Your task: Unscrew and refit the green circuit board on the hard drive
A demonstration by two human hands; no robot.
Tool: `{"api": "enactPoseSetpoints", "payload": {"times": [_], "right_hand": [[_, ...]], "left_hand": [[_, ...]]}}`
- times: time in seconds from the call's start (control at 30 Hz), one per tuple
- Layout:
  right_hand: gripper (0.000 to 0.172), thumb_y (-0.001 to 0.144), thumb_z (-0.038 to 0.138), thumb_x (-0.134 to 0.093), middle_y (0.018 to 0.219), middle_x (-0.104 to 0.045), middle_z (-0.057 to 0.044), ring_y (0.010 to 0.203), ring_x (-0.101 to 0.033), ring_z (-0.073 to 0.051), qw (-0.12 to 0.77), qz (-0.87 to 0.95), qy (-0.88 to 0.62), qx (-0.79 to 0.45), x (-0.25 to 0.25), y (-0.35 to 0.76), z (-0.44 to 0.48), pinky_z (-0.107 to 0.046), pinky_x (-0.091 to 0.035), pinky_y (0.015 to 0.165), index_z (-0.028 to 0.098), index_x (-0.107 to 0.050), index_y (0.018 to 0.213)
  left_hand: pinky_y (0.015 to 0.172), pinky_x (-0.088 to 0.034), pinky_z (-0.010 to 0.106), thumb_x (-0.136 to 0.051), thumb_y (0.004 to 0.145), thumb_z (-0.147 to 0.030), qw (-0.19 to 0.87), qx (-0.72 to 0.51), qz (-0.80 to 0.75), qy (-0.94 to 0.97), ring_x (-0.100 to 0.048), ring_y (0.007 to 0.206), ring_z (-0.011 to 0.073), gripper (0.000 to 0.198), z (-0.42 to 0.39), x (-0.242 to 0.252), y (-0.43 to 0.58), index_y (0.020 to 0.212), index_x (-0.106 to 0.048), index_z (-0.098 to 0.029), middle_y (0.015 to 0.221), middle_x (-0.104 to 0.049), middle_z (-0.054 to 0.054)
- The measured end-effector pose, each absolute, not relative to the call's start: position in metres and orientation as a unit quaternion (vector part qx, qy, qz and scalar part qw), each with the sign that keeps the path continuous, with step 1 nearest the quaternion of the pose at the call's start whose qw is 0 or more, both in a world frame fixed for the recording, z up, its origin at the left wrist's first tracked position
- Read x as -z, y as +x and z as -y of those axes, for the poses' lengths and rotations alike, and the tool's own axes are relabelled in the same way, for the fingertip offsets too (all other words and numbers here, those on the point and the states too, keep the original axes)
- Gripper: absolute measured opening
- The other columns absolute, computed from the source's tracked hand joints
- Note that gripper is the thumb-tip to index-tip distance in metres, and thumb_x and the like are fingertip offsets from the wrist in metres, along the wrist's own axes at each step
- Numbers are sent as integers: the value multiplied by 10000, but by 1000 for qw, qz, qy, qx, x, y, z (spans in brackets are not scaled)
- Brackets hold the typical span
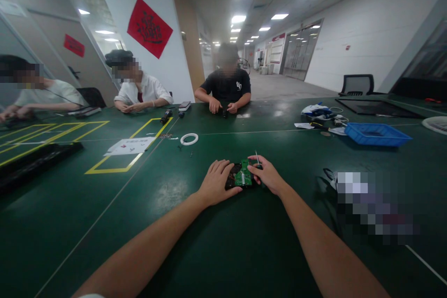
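Observation:
A black, flat device with a green circuit board (243, 177) on its top lies on the green table in front of me. My left hand (218, 179) grips its left side, the thumb along the near edge and the fingers over the far edge. On the other side, my right hand (266, 174) is closed around a small screwdriver (259, 166), whose thin metal shaft points up, away from the board. The fingers of this hand are beside the board's right edge; whether they touch it I cannot tell.
A white ring (189, 139), a paper sheet (130, 145) and yellow tape marks lie left. A blue tray (377, 134) and tools are at the right, with a blurred-out object (373, 205) nearer. Across the table sits a person in black (226, 86); two more sit left.

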State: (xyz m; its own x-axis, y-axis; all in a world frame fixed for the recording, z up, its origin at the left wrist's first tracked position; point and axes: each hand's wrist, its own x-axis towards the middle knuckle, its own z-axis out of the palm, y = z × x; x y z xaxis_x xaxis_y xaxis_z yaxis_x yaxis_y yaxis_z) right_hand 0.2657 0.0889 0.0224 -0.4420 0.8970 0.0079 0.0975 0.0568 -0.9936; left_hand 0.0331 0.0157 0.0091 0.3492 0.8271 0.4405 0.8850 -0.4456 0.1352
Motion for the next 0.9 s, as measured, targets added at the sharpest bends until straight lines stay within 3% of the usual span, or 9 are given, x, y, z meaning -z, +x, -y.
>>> {"api": "enactPoseSetpoints", "payload": {"times": [0.17,0.43,0.6,0.9], "right_hand": [[539,829,415,-716,695,-534,66,502,-498,-78,357,634,-387,-566,-20,265,-91,-191,-400,450,221,-534,1299],[467,826,389,-705,685,-538,70,500,-493,-83,373,624,-381,-571,-14,263,-95,-175,-374,411,236,-553,1241],[444,822,365,-704,780,-573,42,508,-507,-72,381,613,-387,-574,-13,264,-94,-172,-385,400,234,-569,1224],[426,802,324,-710,859,-550,25,525,-509,-62,393,605,-392,-571,-12,265,-95,-174,-396,400,218,-594,1198]], "left_hand": [[1124,-318,572,-644,818,-680,93,250,520,-811,-445,1320,360,799,-1,-16,53,1417,-468,-182,1403,-526,170],[996,-440,482,-657,891,-310,91,250,497,-826,-509,1197,306,413,3,-23,101,1282,-560,-217,1260,-586,108],[949,-452,467,-635,914,-311,87,259,493,-826,-533,1124,286,291,2,-21,85,1188,-604,-219,1193,-604,93],[874,-459,439,-628,926,-343,95,252,504,-821,-536,1034,269,244,6,-19,70,1139,-648,-227,1100,-607,87]]}}
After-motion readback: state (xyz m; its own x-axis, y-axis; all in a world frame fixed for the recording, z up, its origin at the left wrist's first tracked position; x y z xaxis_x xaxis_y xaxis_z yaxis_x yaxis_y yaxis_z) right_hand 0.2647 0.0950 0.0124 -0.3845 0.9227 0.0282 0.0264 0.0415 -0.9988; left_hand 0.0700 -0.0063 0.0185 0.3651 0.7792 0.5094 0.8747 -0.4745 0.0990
